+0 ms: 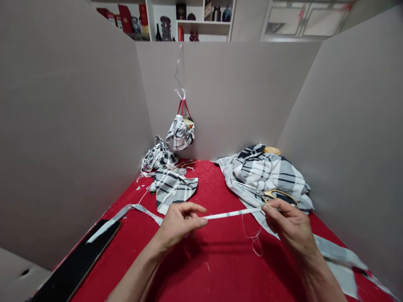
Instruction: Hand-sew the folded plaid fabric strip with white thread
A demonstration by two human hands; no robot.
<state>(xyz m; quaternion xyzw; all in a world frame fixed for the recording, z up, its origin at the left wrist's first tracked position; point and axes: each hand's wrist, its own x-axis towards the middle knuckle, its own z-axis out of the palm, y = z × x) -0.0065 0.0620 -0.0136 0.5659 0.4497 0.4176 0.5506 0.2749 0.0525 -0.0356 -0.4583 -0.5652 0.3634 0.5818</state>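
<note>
A narrow folded strip of pale fabric is stretched between my two hands above the red cloth. My left hand pinches it between thumb and fingers, and a longer loose part of the strip trails off to the left. At the other side my right hand is closed on the strip's right end with its fingertips. A thin thread hangs in loops below the strip, near my right hand. Whether a needle is held there is too small to tell. Scissors with gold handles lie just beyond my right hand, on plaid fabric.
A plaid fabric pile lies at the back right. Plaid scraps and a cut plaid piece lie at the back left. A small plaid bag hangs on the rear panel. A black phone-like slab rests at the left edge.
</note>
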